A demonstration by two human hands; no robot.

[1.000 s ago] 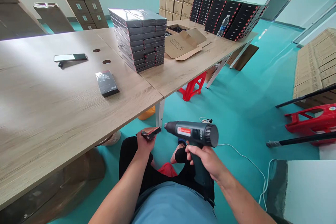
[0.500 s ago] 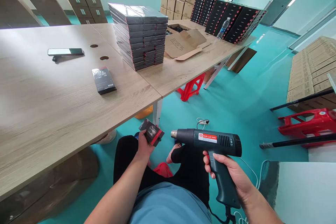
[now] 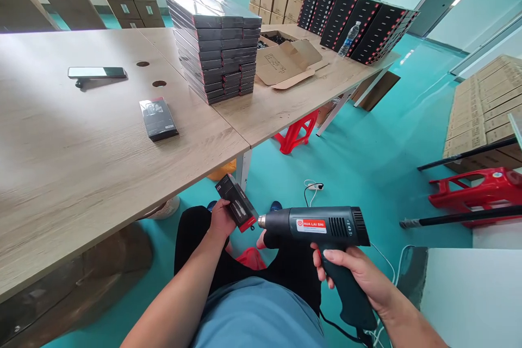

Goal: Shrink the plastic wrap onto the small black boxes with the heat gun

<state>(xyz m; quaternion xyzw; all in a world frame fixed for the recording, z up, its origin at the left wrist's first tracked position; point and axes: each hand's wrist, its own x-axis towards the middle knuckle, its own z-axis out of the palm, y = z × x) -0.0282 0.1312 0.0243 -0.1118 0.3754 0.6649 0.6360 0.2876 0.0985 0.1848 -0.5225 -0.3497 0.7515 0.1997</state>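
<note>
My left hand grips a small black box with a red end, held tilted above my lap beside the table edge. In my right hand is a dark green heat gun, my fingers wrapped round its handle. The metal nozzle points left and sits close to the red end of the box. Another black box lies on the wooden table. Behind it rises a tall stack of shiny wrapped dark boxes.
A phone-like device lies at the table's left. Further back are an opened cardboard box, a water bottle and rows of black boxes. Red stools and a power strip are on the floor.
The box in my left hand has turned, now showing a longer, different face. The heat gun has shifted left, its nozzle nearer the box. The view has tipped slightly downward.
</note>
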